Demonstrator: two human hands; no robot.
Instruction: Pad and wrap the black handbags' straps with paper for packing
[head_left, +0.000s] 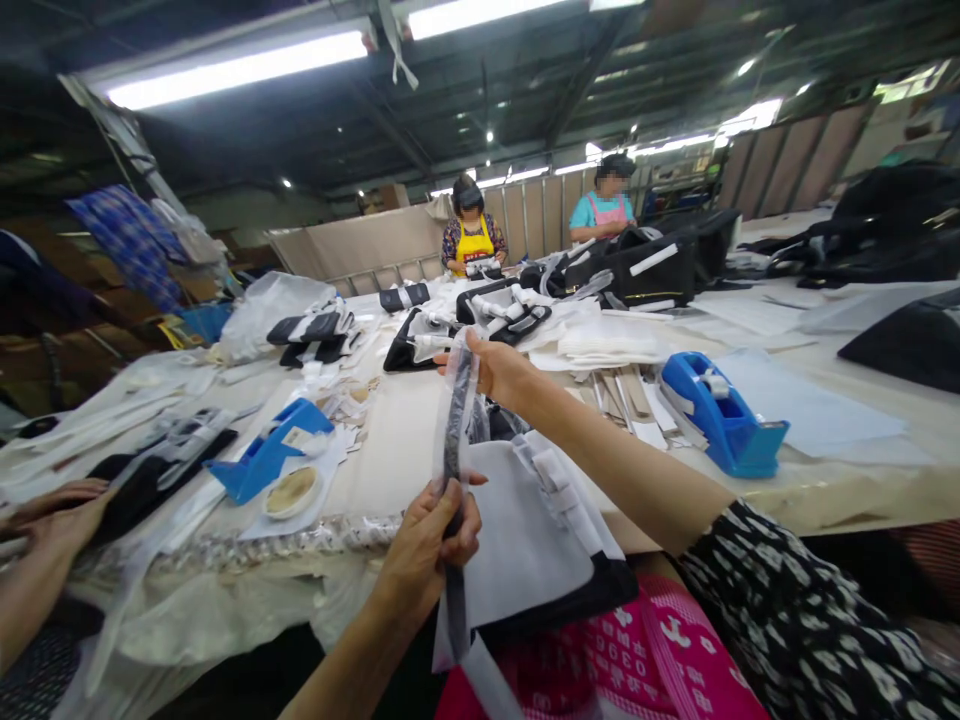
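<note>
the left hand (pixel 427 550) was closed firmly around a dark webbing strap (pixel 453 430) at lower centre, and the right hand (pixel 491 370) held its upper end in a narrow grip with a clear plastic sleeve (pixel 466 395). the strap stood straight between them, a steady hold for keeping it from twisting. below lay a white non-woven sheet (pixel 517 530) on a black bag panel (pixel 592 590). a blue tape dispenser (pixel 720 415) sat right of centre on the long work table (pixel 840 490).

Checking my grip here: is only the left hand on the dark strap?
No, the right hand also pinches the top of the dark strap, above the left hand.
</note>
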